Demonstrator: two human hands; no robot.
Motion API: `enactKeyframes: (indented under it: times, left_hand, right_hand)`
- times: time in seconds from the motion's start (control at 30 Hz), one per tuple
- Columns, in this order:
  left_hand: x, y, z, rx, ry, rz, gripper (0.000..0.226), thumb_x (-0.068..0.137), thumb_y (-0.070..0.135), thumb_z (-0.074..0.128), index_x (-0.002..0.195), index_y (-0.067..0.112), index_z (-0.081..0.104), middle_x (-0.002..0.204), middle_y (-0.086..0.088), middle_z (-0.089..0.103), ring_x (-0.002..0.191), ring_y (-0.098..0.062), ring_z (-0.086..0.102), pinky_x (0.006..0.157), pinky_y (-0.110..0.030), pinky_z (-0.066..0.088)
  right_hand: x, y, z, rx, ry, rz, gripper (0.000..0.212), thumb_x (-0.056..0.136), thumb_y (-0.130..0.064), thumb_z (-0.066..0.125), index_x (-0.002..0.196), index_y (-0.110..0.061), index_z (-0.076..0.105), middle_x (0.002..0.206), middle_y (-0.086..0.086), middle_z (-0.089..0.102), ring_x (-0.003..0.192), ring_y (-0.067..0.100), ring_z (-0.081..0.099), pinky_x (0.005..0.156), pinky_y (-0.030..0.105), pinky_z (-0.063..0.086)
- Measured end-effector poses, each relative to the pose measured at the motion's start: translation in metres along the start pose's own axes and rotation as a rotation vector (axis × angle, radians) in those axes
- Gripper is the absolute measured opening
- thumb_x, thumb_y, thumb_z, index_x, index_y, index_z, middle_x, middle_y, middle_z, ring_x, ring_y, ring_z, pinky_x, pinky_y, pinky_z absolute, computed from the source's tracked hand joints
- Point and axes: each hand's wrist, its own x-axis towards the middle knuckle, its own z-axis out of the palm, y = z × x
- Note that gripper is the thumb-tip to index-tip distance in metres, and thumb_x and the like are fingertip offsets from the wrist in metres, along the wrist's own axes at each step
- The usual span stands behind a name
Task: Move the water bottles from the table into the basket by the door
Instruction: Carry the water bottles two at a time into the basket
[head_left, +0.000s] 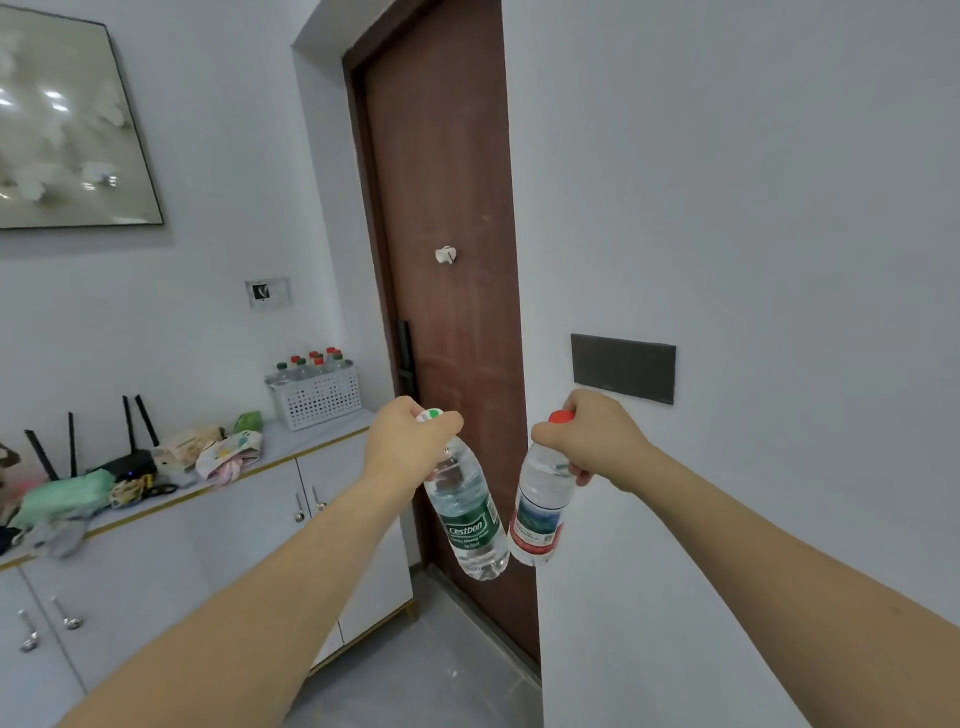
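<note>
Left hand (410, 441) grips green-label bottle (467, 514) by neck; right hand (587, 441) grips red-cap bottle (540, 506). Both hang in air before door (447, 208). Basket (317, 397) on counter (311, 441) already holds several bottles; these two still to drop in.

We saw a white cabinet (218, 525) against the wall, its pale top (311, 439) bearing a white perforated basket (317, 397) of capped bottles (311, 364) beside the door, then crumpled cloths (228, 449) and a black router (127, 462).
</note>
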Motion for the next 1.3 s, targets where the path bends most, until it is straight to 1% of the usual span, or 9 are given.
enactKeyframes:
  times: [0.13,0.23,0.47,0.6,0.7,0.8,0.9,1.07,1.3]
  left_hand:
    - [0.065,-0.019,-0.018,-0.066,0.043,-0.02,0.024,0.077,0.022,0.07,0.073,0.013,0.049,0.065,-0.006,0.054,0.059,-0.022,0.053,0.06,-0.039,0.05]
    - [0.113,-0.042,-0.039,-0.082,0.085,-0.019,0.028,0.077,0.019,0.07,0.069,0.014,0.043,0.062,-0.004,0.047,0.058,-0.022,0.049,0.057,-0.038,0.046]
    - [0.231,-0.106,-0.093,0.021,0.121,0.028,0.026,0.073,0.03,0.069,0.071,0.015,0.049,0.065,-0.006,0.055,0.062,-0.027,0.057,0.068,-0.051,0.056]
    - [0.307,-0.139,-0.134,-0.011,0.116,0.018,0.024,0.073,0.03,0.069,0.08,0.012,0.054,0.068,-0.006,0.058,0.061,-0.025,0.056,0.064,-0.046,0.054]
    - [0.364,-0.155,-0.162,-0.028,0.134,0.019,0.04,0.062,0.041,0.066,0.084,0.009,0.057,0.072,-0.006,0.058,0.067,-0.027,0.056,0.066,-0.047,0.054]
    - [0.415,-0.173,-0.175,-0.022,0.174,0.038,0.028,0.074,0.029,0.07,0.071,0.014,0.046,0.064,-0.003,0.051,0.06,-0.024,0.05,0.062,-0.047,0.052]
    - [0.458,-0.194,-0.18,-0.024,0.193,0.017,0.029,0.077,0.03,0.07,0.077,0.011,0.047,0.068,-0.003,0.051,0.063,-0.022,0.051,0.068,-0.049,0.056]
    - [0.527,-0.232,-0.175,-0.089,0.197,-0.035,0.021,0.079,0.027,0.069,0.077,0.015,0.052,0.07,-0.004,0.056,0.061,-0.022,0.052,0.061,-0.039,0.048]
    - [0.623,-0.265,-0.16,-0.055,0.25,-0.05,0.026,0.077,0.027,0.072,0.075,0.012,0.05,0.066,-0.005,0.054,0.06,-0.022,0.051,0.059,-0.038,0.045]
  right_hand:
    - [0.058,-0.028,0.032,0.048,-0.02,-0.05,0.028,0.082,-0.036,0.066,0.096,-0.016,0.051,0.086,0.001,0.054,0.063,0.02,0.066,0.052,0.026,0.052]
    - [0.101,-0.053,0.066,0.065,-0.03,-0.063,0.031,0.082,-0.036,0.066,0.101,-0.016,0.052,0.089,0.001,0.052,0.071,0.021,0.065,0.058,0.029,0.058]
    - [0.195,-0.12,0.17,0.055,-0.048,-0.047,0.027,0.082,-0.033,0.066,0.098,-0.016,0.052,0.087,0.003,0.053,0.064,0.022,0.064,0.068,0.034,0.061]
    - [0.25,-0.169,0.223,0.089,-0.05,-0.031,0.029,0.082,-0.032,0.066,0.099,-0.013,0.052,0.086,0.004,0.053,0.06,0.022,0.067,0.07,0.04,0.06]
    - [0.289,-0.206,0.255,0.127,-0.034,-0.028,0.031,0.082,-0.033,0.066,0.099,-0.012,0.051,0.091,0.005,0.054,0.062,0.022,0.069,0.072,0.042,0.061]
    - [0.325,-0.233,0.285,0.129,-0.02,-0.035,0.031,0.084,-0.033,0.066,0.101,-0.014,0.05,0.091,0.003,0.052,0.064,0.022,0.069,0.063,0.034,0.057]
    - [0.36,-0.25,0.313,0.152,-0.018,-0.024,0.028,0.083,-0.032,0.066,0.095,-0.013,0.05,0.09,0.003,0.051,0.062,0.024,0.07,0.053,0.029,0.047]
    - [0.422,-0.264,0.359,0.156,-0.05,-0.019,0.029,0.083,-0.033,0.066,0.098,-0.014,0.049,0.096,0.004,0.054,0.063,0.024,0.07,0.048,0.025,0.042]
    - [0.531,-0.274,0.409,0.199,-0.1,-0.059,0.025,0.082,-0.031,0.067,0.084,-0.019,0.045,0.092,0.003,0.053,0.073,0.026,0.068,0.037,0.02,0.038]
